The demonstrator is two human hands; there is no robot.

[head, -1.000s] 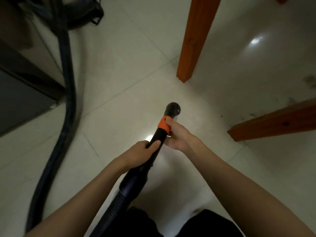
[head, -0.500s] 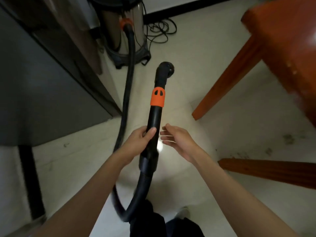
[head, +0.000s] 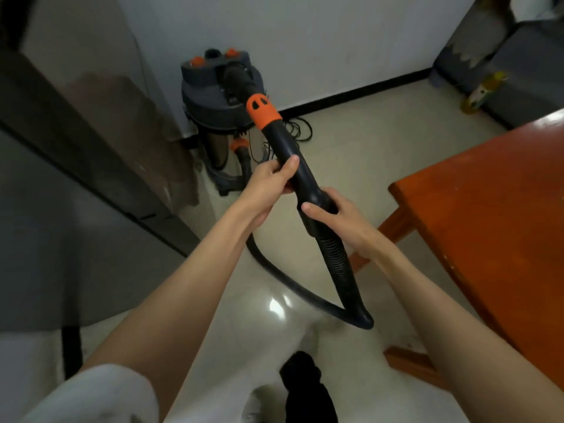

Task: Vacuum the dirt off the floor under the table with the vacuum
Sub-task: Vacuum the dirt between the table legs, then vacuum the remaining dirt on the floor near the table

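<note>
A glossy pale tiled floor [head: 351, 166] fills the lower part of the view, with a bright glare patch near its middle; nearest the camera a dark trouser leg [head: 308, 389] and a white sleeve [head: 100, 395] show at the bottom edge; to the right stands the reddish-brown polished wooden desk [head: 488, 215], its corner near the right forearm and one leg slanting down to the floor below it; to the left runs a grey cabinet front [head: 61, 209].

The black ribbed vacuum hose [head: 338, 264] loops low over the floor and rises to the black rigid vacuum wand with an orange collar [head: 293, 166], held off the floor and angled up and away; the right hand [head: 338, 218] grips the wand's lower end where the hose joins it, fingers [head: 311, 209] curled round the cuff; the left hand [head: 268, 181] grips the wand higher up, thumb laid along the tube and fingers wrapped behind it; the two hands sit close together, not touching.

Beyond the wand's tip stands the grey-topped steel canister vacuum with orange knobs [head: 213, 96], against the white wall [head: 335, 41] with its black skirting; a tangle of black cable [head: 297, 129] lies on the floor just beside the canister; far right, a small yellow object [head: 482, 90], too blurred to identify, stands near the wall.
</note>
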